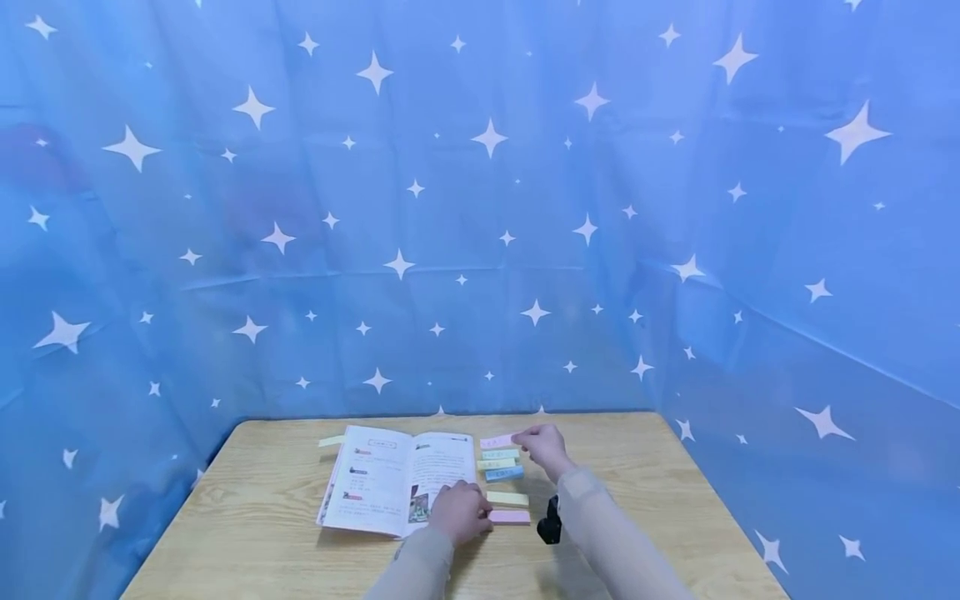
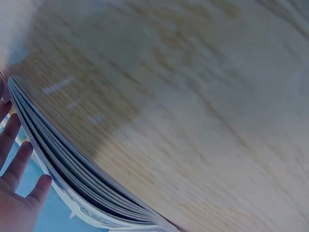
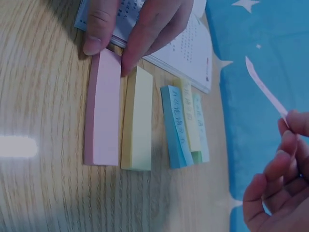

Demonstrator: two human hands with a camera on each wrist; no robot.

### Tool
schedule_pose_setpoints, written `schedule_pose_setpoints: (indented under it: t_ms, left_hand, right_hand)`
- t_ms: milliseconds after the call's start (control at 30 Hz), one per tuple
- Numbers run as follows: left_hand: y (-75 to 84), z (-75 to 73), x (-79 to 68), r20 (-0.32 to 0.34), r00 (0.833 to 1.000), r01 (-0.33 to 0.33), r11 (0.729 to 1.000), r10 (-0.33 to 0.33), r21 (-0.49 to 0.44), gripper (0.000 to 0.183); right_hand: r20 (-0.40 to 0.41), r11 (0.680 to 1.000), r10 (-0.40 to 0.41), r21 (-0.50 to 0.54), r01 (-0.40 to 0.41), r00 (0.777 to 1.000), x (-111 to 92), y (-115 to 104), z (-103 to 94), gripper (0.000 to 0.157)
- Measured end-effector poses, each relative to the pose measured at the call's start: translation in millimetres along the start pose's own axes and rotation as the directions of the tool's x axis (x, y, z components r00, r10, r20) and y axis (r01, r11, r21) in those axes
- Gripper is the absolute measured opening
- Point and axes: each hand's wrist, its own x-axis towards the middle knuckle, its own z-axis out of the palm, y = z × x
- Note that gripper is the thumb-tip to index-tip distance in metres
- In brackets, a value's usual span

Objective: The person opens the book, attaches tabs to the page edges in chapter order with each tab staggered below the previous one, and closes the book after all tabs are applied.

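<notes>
My left hand [image 1: 459,510] lies over the lower right edge of an open book [image 1: 375,479]. Its thumb and a finger grip the near end of a pink sticky note pad [image 3: 105,116]. In the left wrist view, fingers [image 2: 17,164] extend beside the book's page edges [image 2: 82,169]. My right hand [image 1: 546,448] pinches one end of a pink sticky strip [image 3: 265,89], held off the table; faint writing shows on it in the head view. Beside the pink pad lies a yellow sticky note pad [image 3: 137,121]. Blue [image 3: 175,128] and yellow [image 3: 187,113] pads with handwriting lie farther along, next to a green one [image 3: 202,130].
The wooden table [image 1: 255,500] carries the book at its middle. A pale strip [image 1: 331,441] sticks out past the book's upper left edge. A small black object [image 1: 550,523] shows by my right forearm. Behind hangs a blue curtain [image 1: 450,208] with white stars.
</notes>
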Motion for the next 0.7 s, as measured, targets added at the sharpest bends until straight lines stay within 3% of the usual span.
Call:
schedule_pose_setpoints:
  t_ms: [167,300,467,700]
  left_hand:
    - [-5.9,-3.6,1.6,-0.026,1.0,-0.001,0.998,-0.001,-0.057,0.017]
    - [-14.1,-9.2,7.1,-0.064,0.997,0.043,0.992,-0.05,-0.115,0.018]
    - [-26.2,-21.2,10.9,-0.121,0.984,0.113,0.986,-0.128,-0.123,0.016]
    - [-41.5,-28.6,17.7,-0.136,0.969,0.192,0.974,-0.208,-0.123,0.013]
  right_hand:
    - [-0.005,1.0,-0.009,0.013,0.009,1.0,1.0,3.7,5.4,0.021]
    - [-0.005,1.0,-0.016,0.018,0.016,1.0,1.7,6.5,6.3,0.023]
    - [0.017,0.999,-0.024,0.022,0.024,1.0,3.8,9.2,9.1,0.024]
    - [0.048,0.999,-0.049,0.021,0.048,0.998,12.2,15.8,15.4,0.023]
